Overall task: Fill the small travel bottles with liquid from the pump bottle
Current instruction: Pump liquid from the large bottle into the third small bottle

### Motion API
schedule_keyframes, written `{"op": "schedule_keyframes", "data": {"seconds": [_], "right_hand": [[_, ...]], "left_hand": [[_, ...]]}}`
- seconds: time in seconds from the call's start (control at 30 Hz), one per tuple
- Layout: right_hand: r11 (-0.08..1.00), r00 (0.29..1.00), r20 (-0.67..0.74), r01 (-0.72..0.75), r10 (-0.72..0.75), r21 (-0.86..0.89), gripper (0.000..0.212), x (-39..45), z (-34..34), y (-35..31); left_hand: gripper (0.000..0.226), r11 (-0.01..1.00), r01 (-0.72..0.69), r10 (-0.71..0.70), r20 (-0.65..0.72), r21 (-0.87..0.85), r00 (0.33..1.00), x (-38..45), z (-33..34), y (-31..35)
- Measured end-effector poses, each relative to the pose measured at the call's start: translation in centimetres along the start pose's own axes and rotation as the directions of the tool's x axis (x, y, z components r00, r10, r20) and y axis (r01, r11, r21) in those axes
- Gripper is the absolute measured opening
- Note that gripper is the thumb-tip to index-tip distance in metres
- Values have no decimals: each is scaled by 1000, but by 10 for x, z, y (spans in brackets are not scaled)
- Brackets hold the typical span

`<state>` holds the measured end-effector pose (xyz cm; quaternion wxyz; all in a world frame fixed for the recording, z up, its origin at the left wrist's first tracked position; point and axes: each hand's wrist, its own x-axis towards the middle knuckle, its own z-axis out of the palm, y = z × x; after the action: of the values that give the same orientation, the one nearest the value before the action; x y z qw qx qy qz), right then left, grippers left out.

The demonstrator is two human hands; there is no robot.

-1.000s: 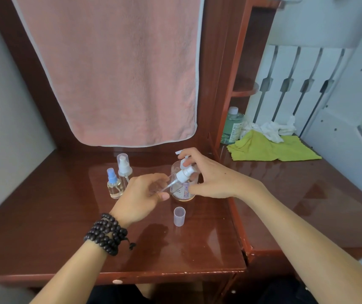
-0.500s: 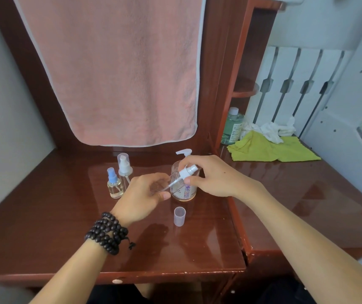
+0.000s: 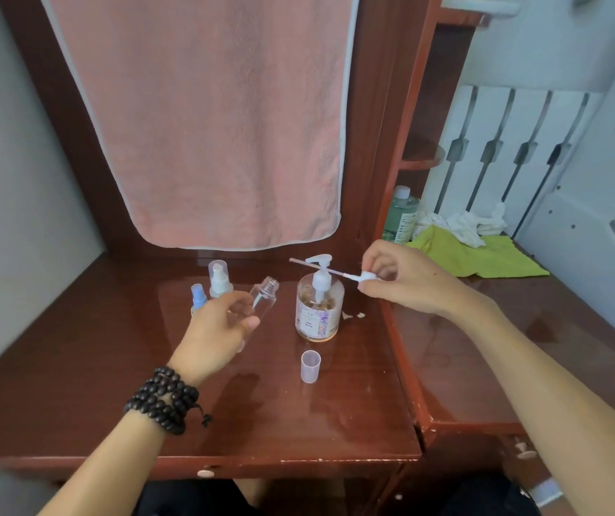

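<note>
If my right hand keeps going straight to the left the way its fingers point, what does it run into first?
Probably the white pump head of the clear pump bottle. The right hand holds a white spray cap whose tube already crosses it, though depth is unclear.

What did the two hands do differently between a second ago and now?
The right hand drew the spray top with its tube out of the small clear bottle and carried it off to the right, past the pump bottle. The left hand kept its grip on that bottle, whose neck is now open. The loose cap and the two small bottles behind stayed put.
</note>
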<state>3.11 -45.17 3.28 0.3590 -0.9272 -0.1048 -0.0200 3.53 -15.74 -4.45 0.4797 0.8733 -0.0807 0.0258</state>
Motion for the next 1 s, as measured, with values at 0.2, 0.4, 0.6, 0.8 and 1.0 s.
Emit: {"op": "schedule_keyframes", "data": {"seconds": [0.2, 0.4, 0.6, 0.8, 1.0], "right_hand": [[957, 969, 222, -42, 109, -286, 22, 5, 32, 9], [885, 906, 365, -23, 215, -464, 23, 17, 77, 22], [836, 877, 411, 18, 251, -548, 27, 18, 96, 30], [835, 876, 432, 67, 213, -546, 32, 17, 101, 36], [855, 888, 429, 89, 164, -512, 38, 14, 91, 35]], "left_hand": [[24, 992, -49, 27, -182, -119, 983, -5, -9, 6], [28, 989, -83, 67, -128, -119, 989, -7, -6, 5], [26, 988, -79, 65, -103, -135, 993, -6, 1, -3], [28, 991, -73, 64, -82, -115, 995, -6, 5, -5], [28, 992, -76, 70, -65, -97, 995, -4, 10, -5]]}}
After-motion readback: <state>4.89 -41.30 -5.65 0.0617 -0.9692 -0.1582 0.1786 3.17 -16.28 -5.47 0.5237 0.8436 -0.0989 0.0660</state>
